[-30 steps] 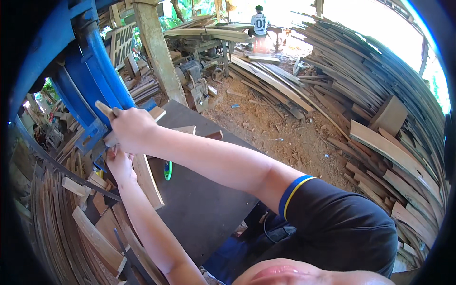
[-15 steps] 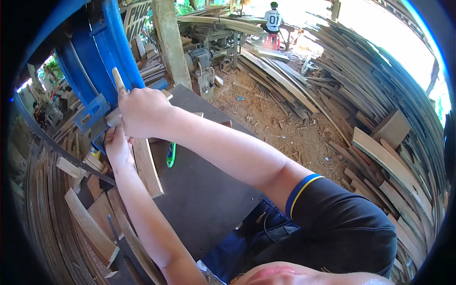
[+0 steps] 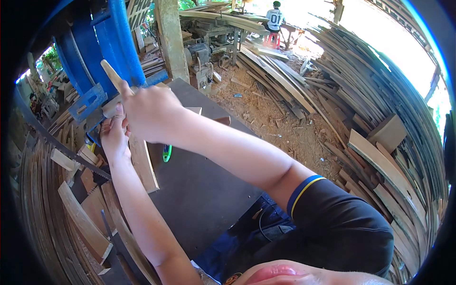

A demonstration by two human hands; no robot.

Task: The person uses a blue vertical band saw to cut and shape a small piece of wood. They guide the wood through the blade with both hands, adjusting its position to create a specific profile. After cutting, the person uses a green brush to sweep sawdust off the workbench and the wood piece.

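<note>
My right hand (image 3: pixel 151 113) is closed on a light wooden stick (image 3: pixel 112 74), which slants up toward the upper left beside the blue machine (image 3: pixel 85 59). Just below, my left hand (image 3: pixel 115 138) has its fingers bent at the machine's blue slotted bracket (image 3: pixel 87 105) and a short grey cylinder (image 3: pixel 110 110); what they grip is partly hidden. A toothed saw blade (image 3: pixel 71 154) curves down left of that hand. A light board (image 3: pixel 146 171) lies on the dark table (image 3: pixel 204 204), beside a green tool (image 3: pixel 167 153) partly covered by my right forearm.
Stacked boards (image 3: pixel 389 90) fill the right side and more planks (image 3: pixel 45 204) crowd the left. Behind are a concrete post (image 3: pixel 171 47), a motorised machine (image 3: pixel 199 59), loose planks on a sawdust-covered floor (image 3: pixel 256 128), and a seated person (image 3: pixel 274 19) at the back.
The stick swung upright half a second ago and now leans further left. Both hands sit higher in the picture than a second ago, and the whole view has shifted slightly.
</note>
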